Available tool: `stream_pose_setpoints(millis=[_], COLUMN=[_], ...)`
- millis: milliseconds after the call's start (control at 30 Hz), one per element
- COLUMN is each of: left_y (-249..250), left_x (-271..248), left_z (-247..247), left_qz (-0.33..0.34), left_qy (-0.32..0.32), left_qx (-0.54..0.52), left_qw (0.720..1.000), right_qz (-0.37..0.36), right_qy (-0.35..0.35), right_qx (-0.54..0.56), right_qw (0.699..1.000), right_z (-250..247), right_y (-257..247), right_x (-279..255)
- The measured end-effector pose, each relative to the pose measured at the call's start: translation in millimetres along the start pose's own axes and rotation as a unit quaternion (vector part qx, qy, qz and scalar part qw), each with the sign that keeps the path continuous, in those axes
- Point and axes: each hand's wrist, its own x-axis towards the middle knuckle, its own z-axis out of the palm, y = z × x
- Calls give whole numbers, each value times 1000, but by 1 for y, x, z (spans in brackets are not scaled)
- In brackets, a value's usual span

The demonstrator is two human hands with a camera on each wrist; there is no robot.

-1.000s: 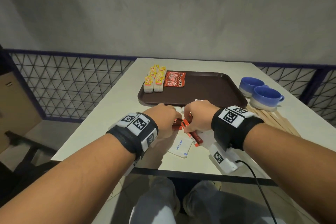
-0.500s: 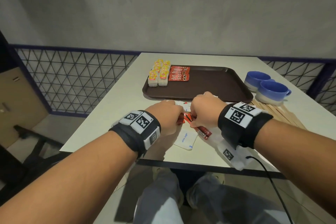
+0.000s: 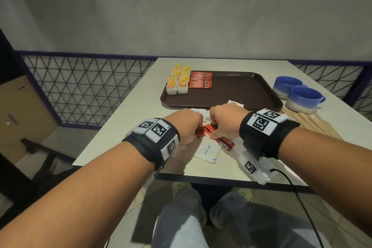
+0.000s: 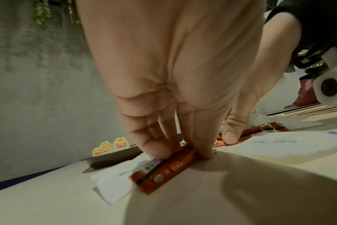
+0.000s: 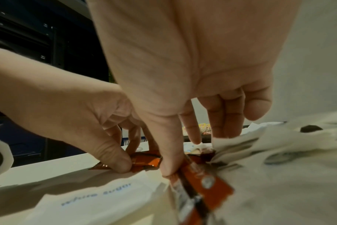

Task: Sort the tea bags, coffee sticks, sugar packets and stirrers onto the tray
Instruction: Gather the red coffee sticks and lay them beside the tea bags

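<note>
Fingers (image 4: 202,146) of your left hand (image 3: 186,125) pinch one red coffee stick (image 4: 164,169) flat on the table (image 3: 128,119) while your right hand (image 3: 226,121) grips another (image 5: 206,179) among sugar packets (image 3: 208,152); lift each cleanly, clear of the paper, toward the tray (image 3: 231,90).
</note>
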Motion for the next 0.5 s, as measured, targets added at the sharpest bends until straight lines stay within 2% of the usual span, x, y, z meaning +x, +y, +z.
stream_pose_setpoints(millis=[133,333,500], left_y=[-3,-2,1], left_x=[6,16,20], left_z=[2,-3,-8], left_qz=[-23,-74,-101], left_qy=[2,-46,-29], left_qx=[-6,-17,-25], left_qw=[1000,996,994], right_qz=[18,19,7], right_qy=[-1,26,13], right_qx=[27,-4,-36], right_qw=[999,999,999], right_z=[0,3,9], right_y=[-6,-15,-22], right_x=[3,1,0])
